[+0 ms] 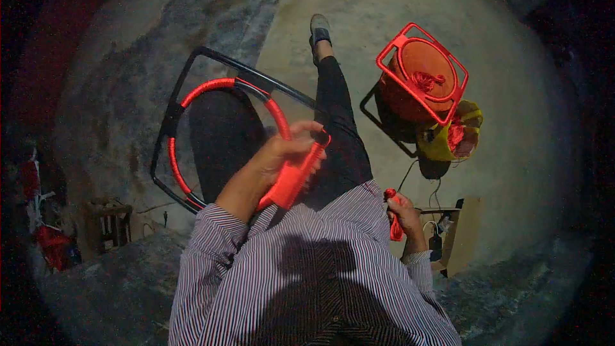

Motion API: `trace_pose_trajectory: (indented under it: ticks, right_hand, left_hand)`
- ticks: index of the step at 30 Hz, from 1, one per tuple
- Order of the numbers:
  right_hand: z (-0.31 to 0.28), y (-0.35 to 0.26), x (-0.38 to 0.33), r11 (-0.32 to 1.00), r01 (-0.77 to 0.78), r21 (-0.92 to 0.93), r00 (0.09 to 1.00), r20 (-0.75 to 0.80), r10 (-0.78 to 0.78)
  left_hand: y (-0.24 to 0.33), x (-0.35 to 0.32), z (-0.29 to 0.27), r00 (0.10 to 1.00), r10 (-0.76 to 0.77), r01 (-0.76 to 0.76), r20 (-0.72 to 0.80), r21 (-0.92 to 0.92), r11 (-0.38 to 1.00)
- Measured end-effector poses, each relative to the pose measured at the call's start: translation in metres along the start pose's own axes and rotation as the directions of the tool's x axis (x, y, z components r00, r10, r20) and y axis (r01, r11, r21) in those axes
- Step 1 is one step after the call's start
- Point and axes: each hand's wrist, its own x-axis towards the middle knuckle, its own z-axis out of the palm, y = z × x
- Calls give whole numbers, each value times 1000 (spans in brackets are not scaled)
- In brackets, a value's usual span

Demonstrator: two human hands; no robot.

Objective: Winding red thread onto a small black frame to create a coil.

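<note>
A black metal frame (243,72) with a round ring inside lies across my lap. Red cord (172,154) is wound around much of the ring, while black metal shows at its top right and lower left. My left hand (288,152) closes on the frame's near right side, where a broad band of red cord (291,182) covers it. Away to the right, beside my hip, my right hand (405,213) grips a small bundle of red cord (396,227). Any strand running between the bundle and the frame is hard to make out.
To the right, a fully red frame (411,31) rests on an orange round stool or bucket (426,57) with a red cord bundle (425,81) inside its ring. Beside it is a yellow bag (437,144) holding red material. A small wooden stool (109,221) stands at left.
</note>
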Motion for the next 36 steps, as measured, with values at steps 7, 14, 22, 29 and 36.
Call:
trace_pose_trajectory:
  ticks: [7, 14, 22, 29, 36]
  right_hand:
    - [-19, 11, 19, 683, 130, -719, 831, -296, -471]
    - [-18, -66, 68, 936, 351, 22, 897, -293, -329]
    - [142, -247, 23, 6, 636, -772, 592, 483, -645]
    - [177, -238, 42, -269, 679, -683, 151, 488, -860]
    - [140, -175, 57, 186, 784, -593, 366, 199, -909]
  left_hand:
    - [6, -4, -7, 999, -18, 21, 33, -73, 997]
    - [-2, 1, -9, 1000, -29, 30, 10, -124, 992]
    - [-20, -2, 5, 822, 504, -465, -266, 198, 863]
    - [-20, -6, 7, 845, 492, -440, -208, 252, 862]
    - [-8, -14, 17, 963, 133, -163, -233, -115, 980]
